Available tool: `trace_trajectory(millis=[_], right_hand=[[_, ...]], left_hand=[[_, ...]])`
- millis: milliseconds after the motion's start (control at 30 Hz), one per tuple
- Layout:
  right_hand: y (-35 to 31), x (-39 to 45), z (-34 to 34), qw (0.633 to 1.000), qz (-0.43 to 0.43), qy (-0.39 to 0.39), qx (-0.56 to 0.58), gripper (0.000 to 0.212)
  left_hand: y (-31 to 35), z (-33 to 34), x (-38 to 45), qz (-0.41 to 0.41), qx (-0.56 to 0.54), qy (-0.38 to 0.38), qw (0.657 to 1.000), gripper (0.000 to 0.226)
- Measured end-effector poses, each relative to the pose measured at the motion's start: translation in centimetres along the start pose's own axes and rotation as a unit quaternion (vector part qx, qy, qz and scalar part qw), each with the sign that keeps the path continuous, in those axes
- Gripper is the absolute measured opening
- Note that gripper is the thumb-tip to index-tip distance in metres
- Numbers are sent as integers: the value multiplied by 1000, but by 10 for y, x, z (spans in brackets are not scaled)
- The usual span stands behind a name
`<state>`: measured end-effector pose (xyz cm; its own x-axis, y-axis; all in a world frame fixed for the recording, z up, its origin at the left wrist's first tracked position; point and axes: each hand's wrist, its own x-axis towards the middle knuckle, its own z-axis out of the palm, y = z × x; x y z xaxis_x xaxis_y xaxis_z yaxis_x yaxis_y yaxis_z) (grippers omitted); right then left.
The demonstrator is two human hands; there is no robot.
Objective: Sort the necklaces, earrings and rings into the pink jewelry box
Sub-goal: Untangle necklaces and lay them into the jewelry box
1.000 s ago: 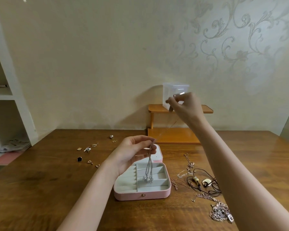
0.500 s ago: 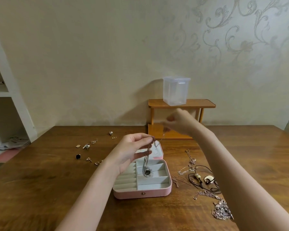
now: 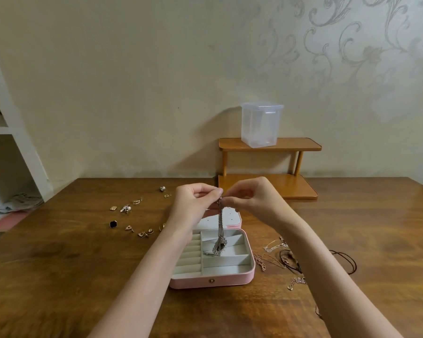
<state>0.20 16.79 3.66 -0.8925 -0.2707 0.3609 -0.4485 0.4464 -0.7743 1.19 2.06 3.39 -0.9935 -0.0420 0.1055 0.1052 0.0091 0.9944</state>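
Observation:
The pink jewelry box point(image 3: 213, 280) lies open on the table, its grey compartments showing. A silver necklace point(image 3: 220, 228) hangs doubled over the box, its pendant end resting in a middle compartment. My left hand point(image 3: 193, 206) and my right hand point(image 3: 250, 200) both pinch the top of the chain, fingertips almost meeting above the box lid. Several earrings and small pieces point(image 3: 130, 217) are scattered on the table left of the box. More necklaces and cords point(image 3: 285, 257) lie tangled to its right, partly hidden by my right forearm.
A small wooden two-tier shelf point(image 3: 269, 143) stands against the wall behind the box, with a clear plastic container point(image 3: 261, 124) on top. A white shelving unit point(image 3: 12, 147) is at the far left. The wooden table point(image 3: 59, 276) stretches across the view.
My right hand came down from high near the plastic container to meet my left hand, folding the chain. The pendant end now rests in the box compartment.

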Motion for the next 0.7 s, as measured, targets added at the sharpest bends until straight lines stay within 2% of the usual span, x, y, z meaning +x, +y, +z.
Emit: trace_trajectory(millis=[167,267,367,500,567,700], right_hand=[[10,9,11,999,-9,34,-33,11],[14,13,6,999,-1,28,-28,8],[17,15,-1,1000,12,-5,-13,6],[21,18,-2,999,-1,-13,-35,5],[21,18,-7,999,0,-33,-33,2],[18,13,-12,996,-7,-69,51,6]], left_hand=[[-7,1,9,51,61,26,996,9],[-7,-3,12,26,22,-22,999,6],[-7,-6,14,16,55,-77,995,16],[-6,-2,19,56,107,-67,990,15],[-2,-3,20,73,119,-88,986,12],[2,-3,19,42,38,-155,986,14]])
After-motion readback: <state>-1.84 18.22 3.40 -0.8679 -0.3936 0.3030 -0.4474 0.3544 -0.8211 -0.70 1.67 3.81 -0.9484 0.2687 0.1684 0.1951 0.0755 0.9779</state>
